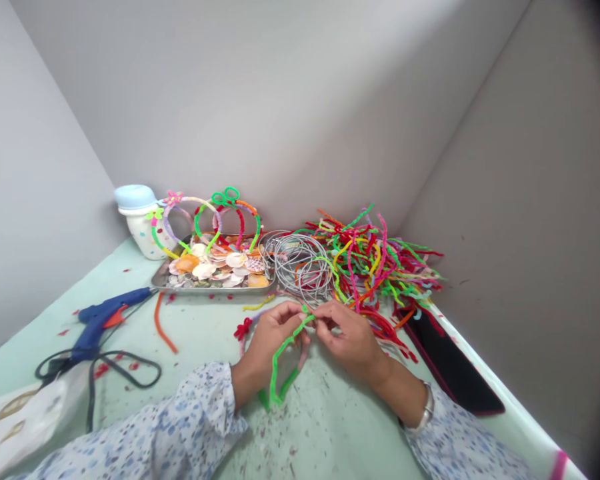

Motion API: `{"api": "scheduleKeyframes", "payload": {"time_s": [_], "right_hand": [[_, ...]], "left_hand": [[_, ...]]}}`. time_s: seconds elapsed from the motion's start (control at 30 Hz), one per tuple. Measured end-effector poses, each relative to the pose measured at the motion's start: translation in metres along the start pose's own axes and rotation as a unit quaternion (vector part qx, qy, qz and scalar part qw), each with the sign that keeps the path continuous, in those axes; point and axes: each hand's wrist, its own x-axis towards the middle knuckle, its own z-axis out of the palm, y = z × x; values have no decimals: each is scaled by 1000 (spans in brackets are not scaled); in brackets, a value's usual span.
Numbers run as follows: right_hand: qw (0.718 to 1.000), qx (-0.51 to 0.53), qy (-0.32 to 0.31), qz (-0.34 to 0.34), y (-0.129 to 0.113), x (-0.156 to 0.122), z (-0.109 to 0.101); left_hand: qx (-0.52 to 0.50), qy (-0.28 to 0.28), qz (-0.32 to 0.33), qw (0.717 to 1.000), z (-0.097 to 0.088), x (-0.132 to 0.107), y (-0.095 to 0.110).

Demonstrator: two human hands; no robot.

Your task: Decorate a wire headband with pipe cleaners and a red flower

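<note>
My left hand [273, 337] and my right hand [350, 337] meet over the middle of the table, both with fingers pinched together. Between their fingertips runs a bright green pipe cleaner [275, 367], its lower part hanging in a bent loop below my left hand. Behind and under that hand is a hoop wrapped in pipe cleaner, partly hidden, with a small red flower [243, 329] at its left side. Whether the green pipe cleaner is joined to this hoop I cannot tell.
Behind my hands are a metal tray [215, 290] of shells with wrapped hoops [187, 203] on it, coiled wire [305, 267] and a heap of pipe cleaners [375, 257]. A blue glue gun [93, 323] with a cord lies left, near a white jar [143, 227]. A black flat object [455, 373] lies right.
</note>
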Motion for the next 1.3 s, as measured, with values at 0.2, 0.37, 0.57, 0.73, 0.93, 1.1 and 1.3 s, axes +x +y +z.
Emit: {"api": "scheduleKeyframes", "payload": {"time_s": [0.2, 0.37, 0.57, 0.73, 0.93, 1.1, 1.3], "right_hand": [[999, -31, 3, -22, 3, -1, -1], [999, -37, 0, -20, 1, -1, -1], [1000, -6, 5, 5, -4, 0, -2], [1000, 0, -9, 20, -5, 1, -3], [998, 6, -24, 50, -8, 1, -3], [998, 10, -23, 63, -12, 2, -5], [997, 20, -25, 71, -13, 3, -5]], "left_hand": [[12, -15, 6, 1000, 0, -3, 5], [-1, -1, -24, 1000, 2, -2, 3], [36, 38, 10, 999, 1, 0, 1], [55, 47, 20, 997, 2, 0, 3], [76, 39, 33, 996, 6, -4, 10], [56, 23, 33, 998, 7, -6, 8], [81, 22, 40, 996, 6, -6, 7]]}}
